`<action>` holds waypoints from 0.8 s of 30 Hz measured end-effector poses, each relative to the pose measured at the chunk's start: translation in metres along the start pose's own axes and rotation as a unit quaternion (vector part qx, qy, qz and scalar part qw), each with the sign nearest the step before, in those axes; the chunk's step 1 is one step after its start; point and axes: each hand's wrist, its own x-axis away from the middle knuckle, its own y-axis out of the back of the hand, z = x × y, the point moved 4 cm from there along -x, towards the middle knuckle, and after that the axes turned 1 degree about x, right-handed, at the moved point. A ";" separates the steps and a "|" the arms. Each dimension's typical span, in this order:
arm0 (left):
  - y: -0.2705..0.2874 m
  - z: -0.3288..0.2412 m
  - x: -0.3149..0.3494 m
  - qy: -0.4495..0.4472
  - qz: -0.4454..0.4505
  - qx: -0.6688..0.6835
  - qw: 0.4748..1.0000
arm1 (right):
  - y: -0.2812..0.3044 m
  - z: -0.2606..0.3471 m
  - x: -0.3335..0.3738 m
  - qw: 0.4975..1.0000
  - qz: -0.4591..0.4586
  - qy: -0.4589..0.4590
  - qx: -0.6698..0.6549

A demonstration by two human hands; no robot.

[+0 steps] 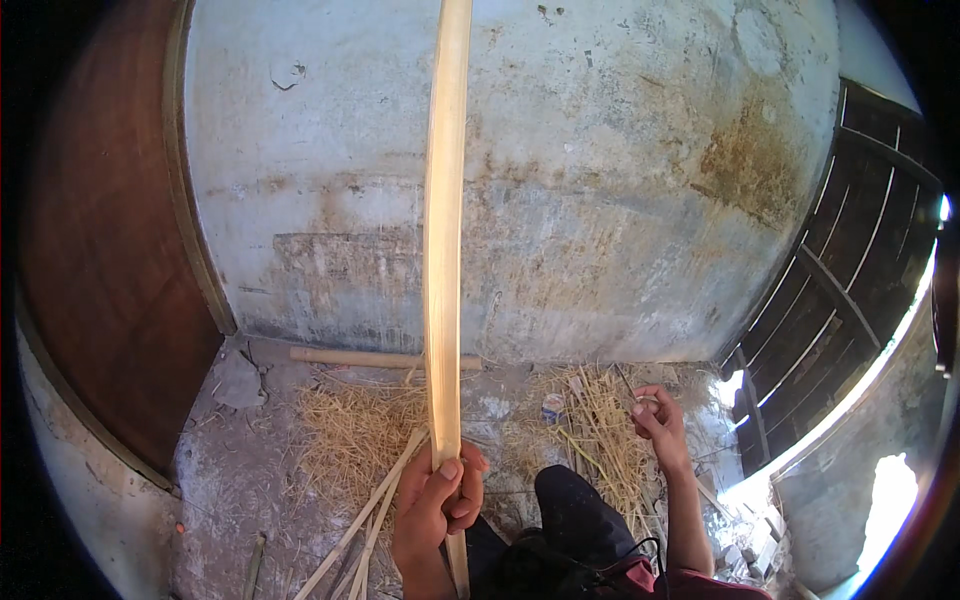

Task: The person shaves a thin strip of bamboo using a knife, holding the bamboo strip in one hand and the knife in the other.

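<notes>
My left hand [425,510] is closed around a long, pale bamboo strip [445,250]. The strip stands nearly upright, runs past the top of the view, and its lower end passes down beside my legs. Off to the right, my right hand [660,425] is raised with its fingers curled round a thin, dark, blade-like tool [625,381]. Only a narrow part of that tool shows beyond the fingers, and its handle is hidden. My right hand is apart from the bamboo strip.
Pale shavings [350,430] cover the floor ahead. Several thin strips [365,520] lean by my left hand; more strips [600,430] lie at the right. A bamboo pole [360,357] lies along the stained wall [600,200]. A brown door [110,230] and dark slatted boards [830,270] flank the space.
</notes>
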 end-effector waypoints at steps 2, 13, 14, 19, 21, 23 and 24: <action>0.001 0.000 -0.001 -0.002 0.006 0.001 1.000 | 0.002 -0.002 -0.001 1.000 0.000 0.000 0.006; -0.004 -0.008 -0.006 -0.004 -0.003 -0.031 1.000 | -0.008 -0.004 -0.012 1.000 0.029 0.009 -0.006; -0.006 -0.008 -0.006 -0.001 -0.004 -0.033 0.999 | -0.009 -0.004 -0.012 0.999 0.036 0.012 -0.004; -0.017 -0.016 -0.012 -0.042 -0.026 -0.064 0.997 | -0.006 -0.005 -0.005 0.997 0.060 0.006 -0.038; -0.021 -0.024 -0.018 -0.063 -0.040 -0.079 0.994 | 0.004 -0.002 -0.003 0.997 0.060 0.008 -0.041; -0.027 -0.038 -0.022 -0.107 -0.062 -0.094 0.988 | 0.012 -0.002 0.001 0.997 0.061 0.017 -0.046; -0.029 -0.046 -0.022 -0.127 -0.073 -0.101 0.984 | 0.017 -0.001 0.001 0.997 0.061 0.018 -0.047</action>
